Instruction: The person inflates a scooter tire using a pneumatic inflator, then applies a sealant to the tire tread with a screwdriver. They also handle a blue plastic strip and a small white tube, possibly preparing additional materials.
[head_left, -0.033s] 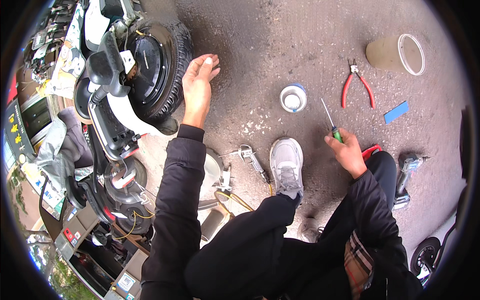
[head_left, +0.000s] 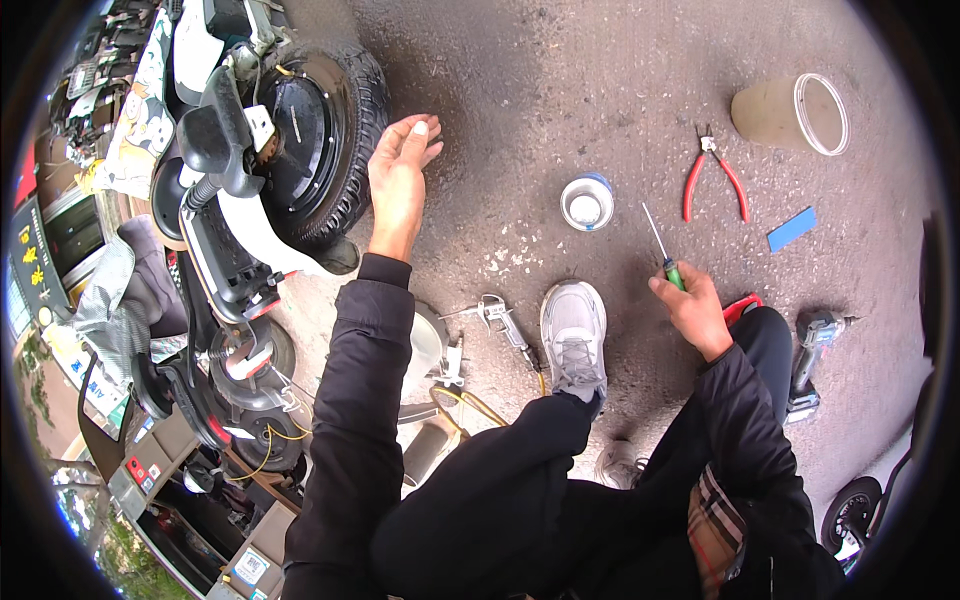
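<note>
My right fingers (head_left: 666, 291) grip the green-handled screwdriver (head_left: 673, 273), which juts forward past them — my left fingers (head_left: 412, 143), loosely bent, are just beside the tyre (head_left: 370, 105).

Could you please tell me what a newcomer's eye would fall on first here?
Probably the large black wheel at the upper left, with the empty left hand close beside it. Next might come the red-handled pliers, lying with handles spread on the ground right of centre. Below them, the right hand holds a green-handled screwdriver, its shaft pointing up the picture.
</note>
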